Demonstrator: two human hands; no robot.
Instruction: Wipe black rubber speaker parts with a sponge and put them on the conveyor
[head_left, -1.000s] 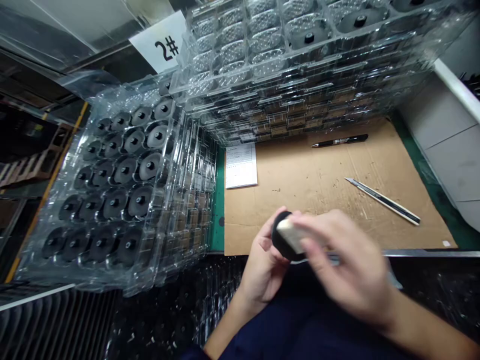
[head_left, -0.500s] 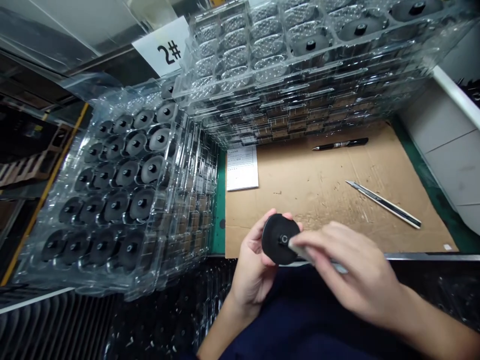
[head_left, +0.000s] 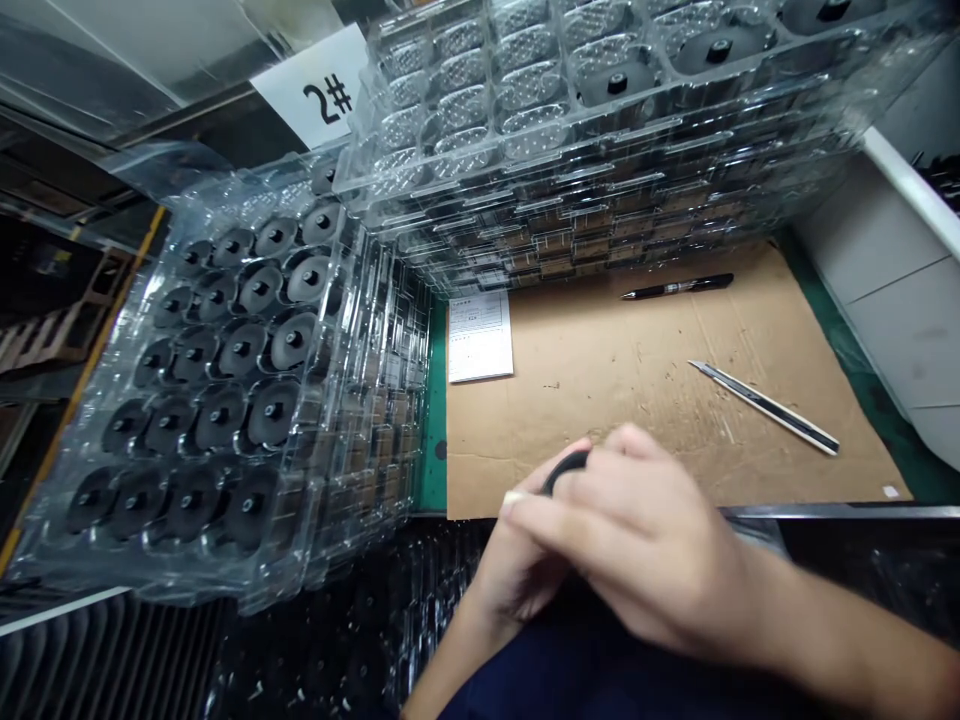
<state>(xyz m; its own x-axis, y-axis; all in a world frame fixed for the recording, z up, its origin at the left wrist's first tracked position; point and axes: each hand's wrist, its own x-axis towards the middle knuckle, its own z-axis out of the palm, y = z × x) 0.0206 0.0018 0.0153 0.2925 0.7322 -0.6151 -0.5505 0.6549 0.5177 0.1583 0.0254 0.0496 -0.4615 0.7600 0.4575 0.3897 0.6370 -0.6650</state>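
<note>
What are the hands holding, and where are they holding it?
The left hand seems to hold a black round disc by its rim. The right hand covers most of the disc, so the exact hold is hidden.

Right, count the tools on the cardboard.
2: a black pen near the far edge, a utility knife right of centre; the left hand and right hand could hide others.

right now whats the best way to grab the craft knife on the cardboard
Take the craft knife by its handle end, coming from the lower right. It lies flat on the cardboard sheet with its blade tip pointing up and left, so this end likely keeps your fingers away from the tip. Pinch across the slim body.
</note>
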